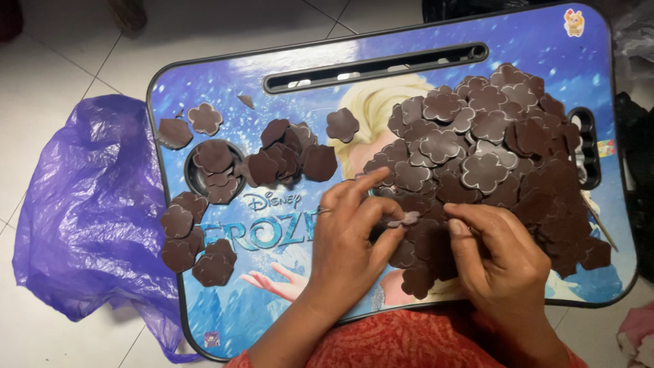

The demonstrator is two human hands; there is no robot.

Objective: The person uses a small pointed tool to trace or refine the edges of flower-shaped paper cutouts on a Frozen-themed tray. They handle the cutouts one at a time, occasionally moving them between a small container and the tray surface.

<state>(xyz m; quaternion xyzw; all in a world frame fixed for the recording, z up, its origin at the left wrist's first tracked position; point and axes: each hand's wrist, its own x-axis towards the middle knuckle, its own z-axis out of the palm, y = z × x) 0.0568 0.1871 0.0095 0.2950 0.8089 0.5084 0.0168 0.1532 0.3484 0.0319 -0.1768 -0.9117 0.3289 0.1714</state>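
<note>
Centrally, a small flower-shaped brown piece (407, 219) is pinched between the fingers (390, 240) of the left hand (347, 235) and the right hand (501, 255), lying flat, long axis left to right, at the near edge of the big pile (490, 150) on the worktop (381, 41).

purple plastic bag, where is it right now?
In the head view, the crumpled purple plastic bag lies on the white tiled floor at the far left, against and partly under the left edge of the blue picture-printed lap tray.

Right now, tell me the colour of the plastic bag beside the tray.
Purple, translucent plastic bag, left of the tray; head view.
</note>
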